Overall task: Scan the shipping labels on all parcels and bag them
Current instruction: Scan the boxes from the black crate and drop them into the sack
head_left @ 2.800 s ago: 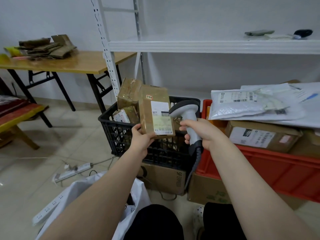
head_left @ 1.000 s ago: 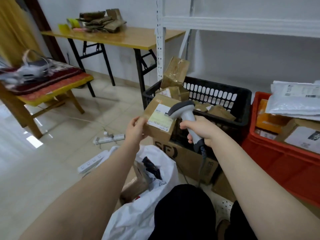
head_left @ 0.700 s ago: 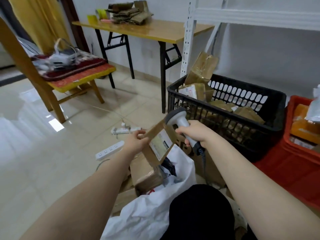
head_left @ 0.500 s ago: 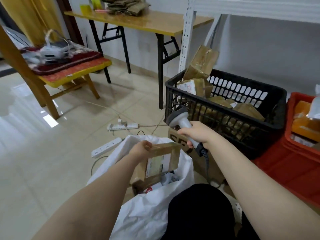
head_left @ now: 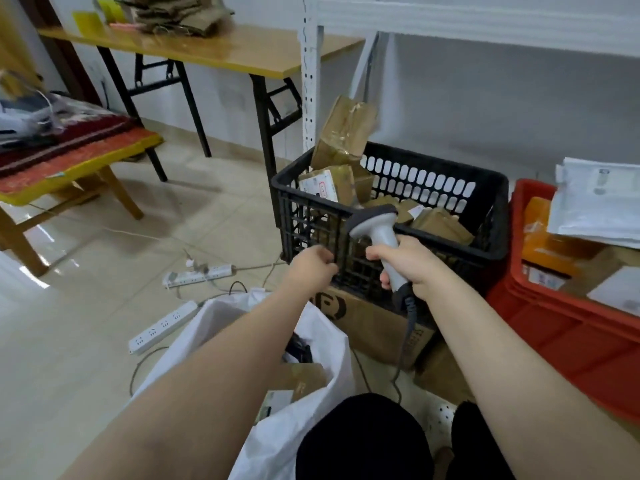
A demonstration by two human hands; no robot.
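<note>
The grey handheld barcode scanner (head_left: 375, 226) is held upright in the closed grip of the right hand (head_left: 407, 263). Just beyond that grip stands the black slatted plastic crate (head_left: 498, 216), in which brown cardboard parcels (head_left: 441, 225) are piled (one is propped on end at the far left corner, by the white perforated shelf post (head_left: 309, 81)). The grip of the left hand (head_left: 313, 266) is empty, its fingers loosely curled, just beside the right one and before the crate's near wall, while below both grips a further brown cardboard parcel (head_left: 304, 378) is seen lying inside the open white plastic sack (head_left: 329, 341).
</note>
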